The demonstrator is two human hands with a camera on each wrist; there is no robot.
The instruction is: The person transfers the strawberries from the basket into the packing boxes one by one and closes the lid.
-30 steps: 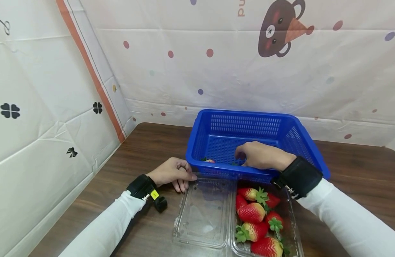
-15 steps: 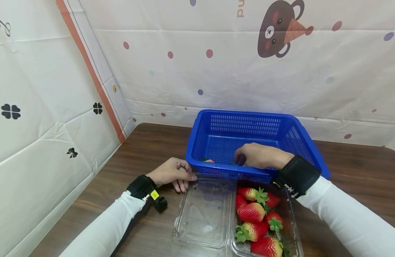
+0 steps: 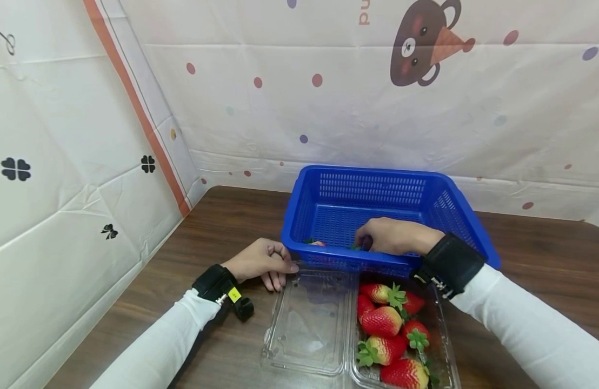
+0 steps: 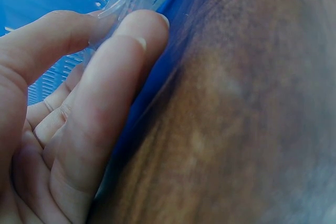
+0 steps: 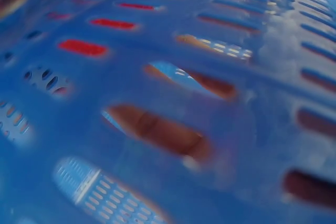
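The right hand (image 3: 394, 236) works so close to the six-o'clock wall of the blue basket (image 3: 372, 186) that a strawberry drawn up there could snag its leaves on the rim and slip free; a hurried lift would be the likely cause. The left hand (image 3: 263, 262) could also jerk the clear lid (image 3: 306, 324), which seems joined to the tray (image 3: 447, 335) at its three-o'clock side, and so jolt the heaped strawberries (image 3: 381, 322) in it. As for pose, the right wrist comes in from four o'clock over the rim, fingers bent downward beside green leaves (image 3: 355, 247); whether that grip is holding a berry I cannot tell, since the rim hides the fingertips. One more strawberry (image 3: 319, 243) shows at the basket's eight o'clock. The left forearm reaches up from seven o'clock across the counter (image 3: 231, 210), its grip narrow, thumb and finger pinching the lid's eleven-o'clock corner. The basket stands at twelve o'clock from the tray.
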